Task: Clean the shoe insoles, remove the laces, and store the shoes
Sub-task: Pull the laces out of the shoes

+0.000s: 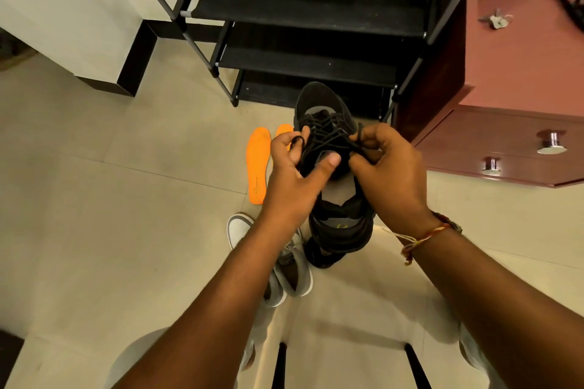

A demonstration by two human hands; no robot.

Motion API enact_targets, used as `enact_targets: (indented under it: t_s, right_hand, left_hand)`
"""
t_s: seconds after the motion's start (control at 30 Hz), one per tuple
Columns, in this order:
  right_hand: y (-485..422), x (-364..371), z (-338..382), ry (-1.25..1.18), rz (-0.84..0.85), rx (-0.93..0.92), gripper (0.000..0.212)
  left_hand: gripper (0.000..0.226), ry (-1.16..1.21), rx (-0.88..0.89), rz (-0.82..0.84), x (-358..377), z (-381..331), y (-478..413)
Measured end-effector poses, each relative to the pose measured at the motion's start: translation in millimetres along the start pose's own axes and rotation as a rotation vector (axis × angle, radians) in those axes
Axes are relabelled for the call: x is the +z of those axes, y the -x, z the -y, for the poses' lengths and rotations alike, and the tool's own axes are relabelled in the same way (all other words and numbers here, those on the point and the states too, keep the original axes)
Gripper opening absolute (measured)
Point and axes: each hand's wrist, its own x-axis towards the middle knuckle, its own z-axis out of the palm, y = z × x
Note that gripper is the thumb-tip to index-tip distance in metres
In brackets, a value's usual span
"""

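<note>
Orange insoles (259, 164) lying at shoe's 9 o'clock. Left hand (294, 167) pinching lace (328, 136) loop; black shoe (319, 104) pointing toe to 12 o'clock (toward rack (309, 9)); right hand (388, 161) pinching lace end. Risk: uneven pulling jamming lace in eyelets.

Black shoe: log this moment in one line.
step: unlacing | left hand: pinches lace | right hand: pinches lace | black shoe: laced | orange insoles: on floor

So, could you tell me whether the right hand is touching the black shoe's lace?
Touching. The head view shows the right hand pinching the lace between thumb and fingers, above the black shoe.
</note>
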Motion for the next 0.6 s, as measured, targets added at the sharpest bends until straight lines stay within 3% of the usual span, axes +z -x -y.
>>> enact_targets:
  t_s: [0.07,0.17,0.27,0.33,0.4,0.5,0.6]
  right_hand:
    - [0,1,0,-0.031,0.017,0.011,0.026]
    - [-2,0,0,-0.091,0.078,0.032,0.023]
    - [-5,-3,7,-0.31,0.171,0.119,0.012]
    - [-5,-5,11,-0.413,0.206,0.164,0.016]
    - [-5,-4,10,-0.371,0.235,0.119,0.012]
    - [-1,-2,7,-0.27,0.302,0.033,0.026]
    - [-2,-7,8,-0.174,0.271,-0.025,0.026]
  left_hand:
    - [0.053,-0.128,0.073,0.01,0,4,2]
    - [0.048,-0.305,0.139,-0.078,-3,2,4]
    - [0.048,-0.428,0.145,-0.07,-4,-1,7]
    - [0.049,-0.544,0.155,-0.045,-3,1,9]
    - [0.052,-0.656,0.17,-0.013,0,3,12]
    - [0.059,-0.759,0.168,0.047,7,4,15]
    - [0.064,-0.811,0.134,0.107,14,2,18]
